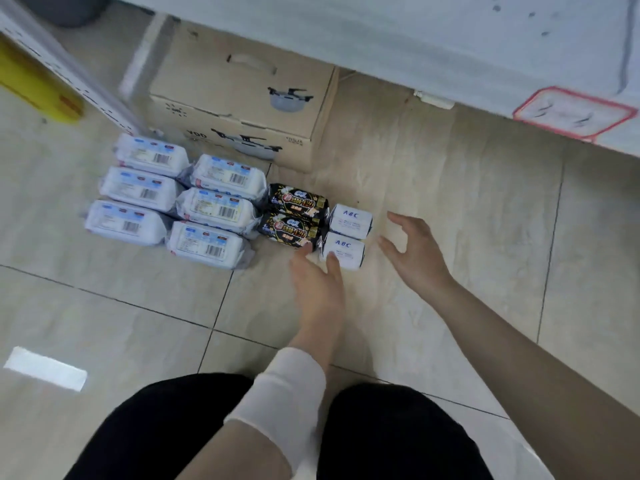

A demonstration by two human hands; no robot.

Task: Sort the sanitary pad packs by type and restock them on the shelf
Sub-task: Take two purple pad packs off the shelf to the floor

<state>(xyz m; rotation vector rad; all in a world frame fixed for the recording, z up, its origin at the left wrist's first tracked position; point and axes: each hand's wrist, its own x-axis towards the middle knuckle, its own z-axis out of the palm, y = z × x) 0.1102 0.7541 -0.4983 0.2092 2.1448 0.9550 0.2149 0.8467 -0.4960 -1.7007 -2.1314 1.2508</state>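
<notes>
Sanitary pad packs lie grouped on the tiled floor. Several large white packs with barcodes [207, 206] fill two columns at the left. Two black packs [294, 216] lie beside them, one behind the other. Two small white packs marked ABC [348, 235] sit at the right of the black ones. My left hand [317, 289] reaches forward with fingers spread, its fingertips touching the near ABC pack and the near black pack. My right hand [414, 252] hovers open just right of the ABC packs, holding nothing.
A cardboard box with a cooking pot printed on it [239, 98] stands behind the packs. A white shelf or counter edge [450, 46] runs across the top. A yellow object [38, 88] lies at the far left. My knees in black trousers fill the bottom.
</notes>
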